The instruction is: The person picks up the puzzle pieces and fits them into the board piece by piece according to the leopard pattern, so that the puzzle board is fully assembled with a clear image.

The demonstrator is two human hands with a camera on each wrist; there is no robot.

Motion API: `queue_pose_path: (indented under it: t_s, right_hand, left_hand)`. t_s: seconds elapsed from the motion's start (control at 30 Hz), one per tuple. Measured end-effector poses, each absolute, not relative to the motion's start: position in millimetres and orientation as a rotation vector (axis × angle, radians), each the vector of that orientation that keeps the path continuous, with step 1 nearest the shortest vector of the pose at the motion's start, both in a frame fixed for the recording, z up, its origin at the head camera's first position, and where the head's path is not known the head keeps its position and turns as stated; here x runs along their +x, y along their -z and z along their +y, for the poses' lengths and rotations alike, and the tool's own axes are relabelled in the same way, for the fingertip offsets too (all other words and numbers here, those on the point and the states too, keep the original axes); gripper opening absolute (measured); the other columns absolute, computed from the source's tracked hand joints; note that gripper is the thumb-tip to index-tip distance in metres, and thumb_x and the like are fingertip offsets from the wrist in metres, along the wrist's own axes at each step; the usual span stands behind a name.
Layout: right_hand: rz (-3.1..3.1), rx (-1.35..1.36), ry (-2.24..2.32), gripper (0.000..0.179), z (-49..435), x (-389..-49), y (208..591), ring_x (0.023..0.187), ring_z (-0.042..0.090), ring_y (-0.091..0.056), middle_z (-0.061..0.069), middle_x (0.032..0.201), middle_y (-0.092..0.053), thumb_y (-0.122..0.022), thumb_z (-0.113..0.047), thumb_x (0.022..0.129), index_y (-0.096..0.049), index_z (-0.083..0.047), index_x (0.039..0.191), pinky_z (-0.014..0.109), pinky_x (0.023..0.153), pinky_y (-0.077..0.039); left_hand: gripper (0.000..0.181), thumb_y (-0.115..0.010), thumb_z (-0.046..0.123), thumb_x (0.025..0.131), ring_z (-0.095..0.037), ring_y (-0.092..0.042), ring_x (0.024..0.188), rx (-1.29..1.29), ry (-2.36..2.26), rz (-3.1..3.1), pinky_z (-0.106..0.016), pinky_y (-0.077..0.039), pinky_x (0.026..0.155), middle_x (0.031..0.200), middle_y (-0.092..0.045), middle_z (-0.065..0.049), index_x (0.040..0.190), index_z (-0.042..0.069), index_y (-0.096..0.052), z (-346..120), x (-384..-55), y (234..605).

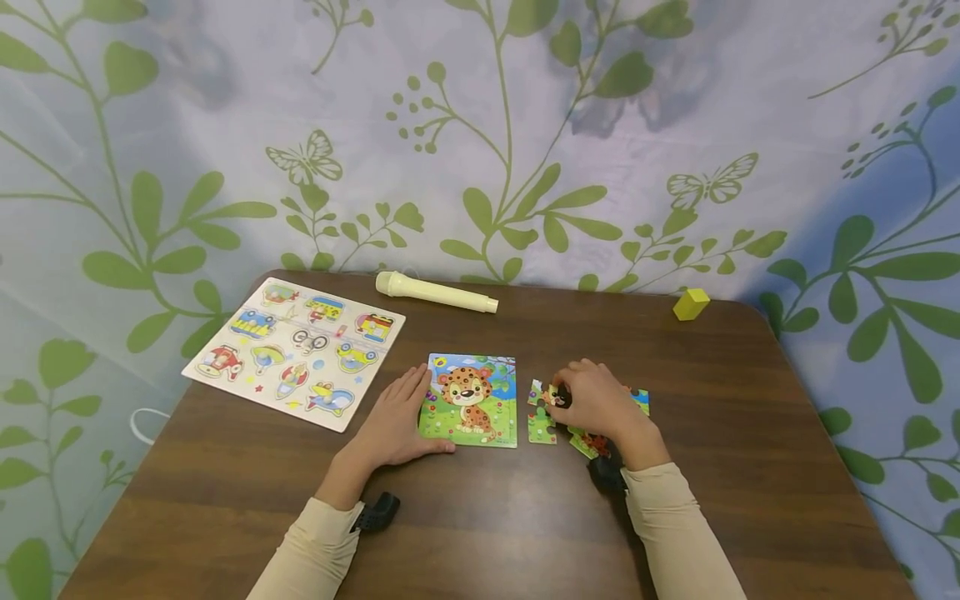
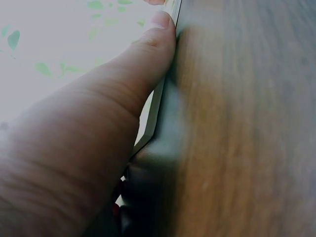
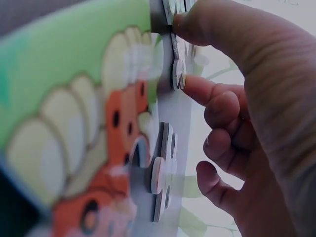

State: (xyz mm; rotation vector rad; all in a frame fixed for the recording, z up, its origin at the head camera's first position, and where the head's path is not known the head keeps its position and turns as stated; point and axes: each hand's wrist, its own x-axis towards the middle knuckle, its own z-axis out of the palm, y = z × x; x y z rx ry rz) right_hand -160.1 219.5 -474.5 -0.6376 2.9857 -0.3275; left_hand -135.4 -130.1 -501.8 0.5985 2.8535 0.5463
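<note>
A square picture board (image 1: 468,402) showing a cartoon leopard lies on the table. Against its left and lower edges rests my left hand (image 1: 396,417), fingers extended and thumb along the bottom; the left wrist view shows that thumb (image 2: 133,64) on the board's edge. Just right of the board, my right hand (image 1: 596,402) pinches a small jigsaw piece (image 3: 179,69) between thumb and index finger, its other fingers curled. Joined jigsaw pieces (image 1: 542,427) sit beside the board, touching or close to the pinched one. More loose pieces (image 1: 585,443) lie partly hidden under the right hand.
At the left lies a white peg puzzle board (image 1: 300,354) with vehicle shapes. A cream toy microphone (image 1: 438,292) lies along the table's back edge, and a yellow block (image 1: 691,304) stands at the back right. Behind the brown table (image 1: 480,533) hangs leaf-patterned cloth.
</note>
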Motion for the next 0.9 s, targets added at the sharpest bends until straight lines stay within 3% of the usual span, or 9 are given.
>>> queue_pose_path:
  t_s: [0.2,0.43,0.67,0.9]
  right_hand:
    - [3.004,-0.609,0.349,0.039,220.9,-158.8,476.0,0.099,0.024,-0.058,0.003,0.107,-0.063,-0.077,-0.045,0.085,-0.066,-0.014,0.107,0.052,0.09,-0.049]
    - [2.935,-0.537,0.454,0.039,220.7,-156.8,476.9,0.072,0.008,-0.056,-0.006,0.089,-0.065,-0.076,-0.04,0.089,-0.064,-0.013,0.115,0.033,0.069,-0.051]
    - [2.89,-0.567,0.593,0.038,223.0,-153.7,476.1,0.089,0.015,-0.064,0.0,0.103,-0.068,-0.077,-0.032,0.093,-0.067,-0.014,0.125,0.039,0.08,-0.056]
    - [2.872,-0.593,0.644,0.04,224.5,-152.4,476.1,0.086,0.014,-0.062,0.002,0.104,-0.068,-0.074,-0.025,0.094,-0.068,-0.013,0.132,0.034,0.076,-0.055]
  left_hand:
    - [0.126,-0.072,0.076,0.076,-0.035,-0.018,0.159,0.609,-0.555,2.857,-0.056,-0.023,0.126,0.171,-0.016,-0.016,0.163,0.003,-0.016,-128.5,-134.0,500.8]
    - [0.126,-0.073,0.075,0.076,-0.035,-0.018,0.159,0.609,-0.564,2.859,-0.056,-0.023,0.126,0.171,-0.017,-0.016,0.163,0.003,-0.016,-128.4,-133.7,501.8]
    - [0.125,-0.072,0.076,0.077,-0.035,-0.017,0.159,0.598,-0.561,2.861,-0.057,-0.022,0.126,0.172,-0.016,-0.014,0.164,0.005,-0.016,-129.0,-134.7,505.5]
    - [0.126,-0.072,0.076,0.076,-0.036,-0.018,0.158,0.601,-0.571,2.865,-0.058,-0.023,0.125,0.171,-0.017,-0.015,0.163,0.004,-0.018,-129.3,-134.6,505.8]
